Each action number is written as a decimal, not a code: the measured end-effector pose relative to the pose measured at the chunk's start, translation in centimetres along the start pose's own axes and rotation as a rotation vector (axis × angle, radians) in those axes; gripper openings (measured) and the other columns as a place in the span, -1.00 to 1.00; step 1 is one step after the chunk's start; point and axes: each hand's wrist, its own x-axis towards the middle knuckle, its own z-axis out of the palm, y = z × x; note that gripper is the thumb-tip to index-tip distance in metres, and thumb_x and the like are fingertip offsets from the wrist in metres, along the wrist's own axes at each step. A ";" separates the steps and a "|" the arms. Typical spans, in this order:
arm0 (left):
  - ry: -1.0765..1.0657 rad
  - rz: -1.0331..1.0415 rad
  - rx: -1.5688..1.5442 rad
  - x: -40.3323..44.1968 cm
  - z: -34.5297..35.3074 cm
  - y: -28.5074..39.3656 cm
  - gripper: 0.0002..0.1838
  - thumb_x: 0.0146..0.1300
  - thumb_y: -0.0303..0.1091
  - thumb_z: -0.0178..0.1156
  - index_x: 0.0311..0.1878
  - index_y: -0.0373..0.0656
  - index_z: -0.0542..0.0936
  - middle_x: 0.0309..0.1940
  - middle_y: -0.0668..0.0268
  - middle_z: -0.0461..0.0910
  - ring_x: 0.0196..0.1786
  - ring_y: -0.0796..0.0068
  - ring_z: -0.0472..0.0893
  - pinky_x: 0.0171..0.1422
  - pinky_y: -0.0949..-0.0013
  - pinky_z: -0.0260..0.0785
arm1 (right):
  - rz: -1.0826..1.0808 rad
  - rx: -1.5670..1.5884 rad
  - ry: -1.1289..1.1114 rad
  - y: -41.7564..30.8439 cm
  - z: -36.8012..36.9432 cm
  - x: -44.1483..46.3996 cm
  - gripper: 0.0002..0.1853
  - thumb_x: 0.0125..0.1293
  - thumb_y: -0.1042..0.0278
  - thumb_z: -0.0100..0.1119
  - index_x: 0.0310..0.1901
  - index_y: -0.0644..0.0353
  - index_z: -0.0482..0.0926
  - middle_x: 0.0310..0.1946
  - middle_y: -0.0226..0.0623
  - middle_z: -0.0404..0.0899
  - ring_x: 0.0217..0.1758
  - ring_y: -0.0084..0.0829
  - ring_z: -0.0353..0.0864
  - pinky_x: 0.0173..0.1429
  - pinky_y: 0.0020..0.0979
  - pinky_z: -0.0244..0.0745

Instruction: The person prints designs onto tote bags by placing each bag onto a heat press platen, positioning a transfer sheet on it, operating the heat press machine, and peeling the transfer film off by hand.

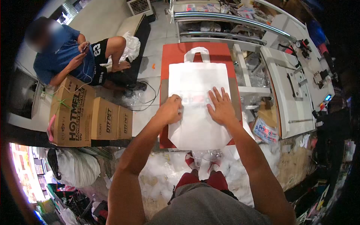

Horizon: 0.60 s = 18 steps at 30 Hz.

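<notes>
A white tote bag (pixel 198 131) lies flat on a red board (pixel 172 52), its handle loop pointing away from me. Faint lettering with a red mark shows across its middle, between my hands. My right hand (pixel 221 107) rests flat on the bag's right side, fingers spread. At the bag's left edge, my left hand (pixel 170 110) is closed with its fingers curled down against the bag. Whatever those fingers grip, if anything, is hidden. Part of a brown-grey panel (pixel 235 90) shows beside the bag, over the red board.
To the right stands a white machine (pixel 292 97) with a gauge and small display. Metal rollers (pixel 232 18) cross the far side. At left, a seated person (pixel 67 56) holds a phone behind cardboard boxes (pixel 75 112). A printed white bag (pixel 265 129) lies right of the board.
</notes>
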 end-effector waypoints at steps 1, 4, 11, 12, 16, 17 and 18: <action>-0.001 -0.001 0.001 0.1 0.1 -0.1 -0.59 0.00 -0.35 0.36 -0.05 -0.20 0.52 0.37 0.03 0.33 0.39 -0.09 0.34 0.45 0.14 0.29 | -0.008 0.000 0.017 0.0 0.0 -0.1 -0.33 0.45 -0.02 -0.08 0.52 0.03 0.18 0.58 -0.17 0.01 0.63 0.10 -0.12 0.64 0.00 -0.14; 0.106 0.054 0.088 0.4 0.2 0.1 -0.43 -0.15 -0.22 0.51 -0.04 -0.20 0.55 0.45 0.05 0.25 0.41 -0.08 0.33 0.47 0.15 0.27 | -0.015 -0.002 0.035 0.1 0.1 0.0 -0.33 0.44 -0.02 -0.07 0.51 0.04 0.19 0.58 -0.16 0.03 0.62 0.10 -0.10 0.63 0.00 -0.14; -0.072 -0.050 0.218 -0.5 0.1 0.5 0.23 -0.35 0.20 0.60 0.44 -0.08 0.26 0.61 0.15 -0.06 0.63 -0.02 -0.07 0.58 -0.22 -0.05 | -0.017 0.026 0.012 0.2 -0.5 -0.2 -0.33 0.44 -0.03 -0.06 0.51 0.04 0.19 0.58 -0.16 0.00 0.64 0.08 -0.15 0.63 0.02 -0.14; -0.041 -0.041 0.247 -0.2 0.0 0.2 0.37 -0.37 0.30 0.57 0.54 -0.07 0.13 0.62 0.17 -0.09 0.64 -0.03 -0.14 0.58 -0.30 -0.11 | -0.022 0.016 0.025 0.4 -0.5 -0.1 -0.33 0.44 -0.03 -0.06 0.51 0.04 0.19 0.58 -0.16 0.00 0.64 0.08 -0.15 0.63 0.02 -0.14; -0.043 -0.087 0.335 -0.6 0.3 1.8 0.54 -0.46 0.37 0.57 0.60 -0.09 -0.03 0.63 0.19 -0.10 0.63 -0.10 -0.12 0.61 -0.23 -0.15 | 0.000 0.011 0.011 -0.4 -0.2 0.0 -0.33 0.44 -0.05 -0.09 0.50 0.05 0.20 0.58 -0.12 0.00 0.62 0.14 -0.14 0.62 0.08 -0.16; -0.035 -0.102 0.337 -0.8 0.5 2.1 0.56 -0.47 0.38 0.57 0.60 -0.11 -0.03 0.63 0.17 -0.12 0.63 -0.14 -0.13 0.61 -0.25 -0.18 | 0.024 -0.002 -0.013 -0.5 -0.2 0.0 -0.34 0.44 -0.03 -0.09 0.50 0.07 0.20 0.57 -0.11 0.01 0.62 0.15 -0.13 0.62 0.10 -0.15; -0.032 -0.116 0.336 -1.0 0.9 2.4 0.58 -0.49 0.38 0.58 0.60 -0.13 -0.03 0.63 0.15 -0.14 0.62 -0.17 -0.15 0.61 -0.27 -0.21 | 0.029 -0.012 -0.002 -0.8 -0.1 -0.2 -0.34 0.44 -0.03 -0.09 0.50 0.07 0.20 0.57 -0.11 0.01 0.62 0.15 -0.13 0.62 0.10 -0.15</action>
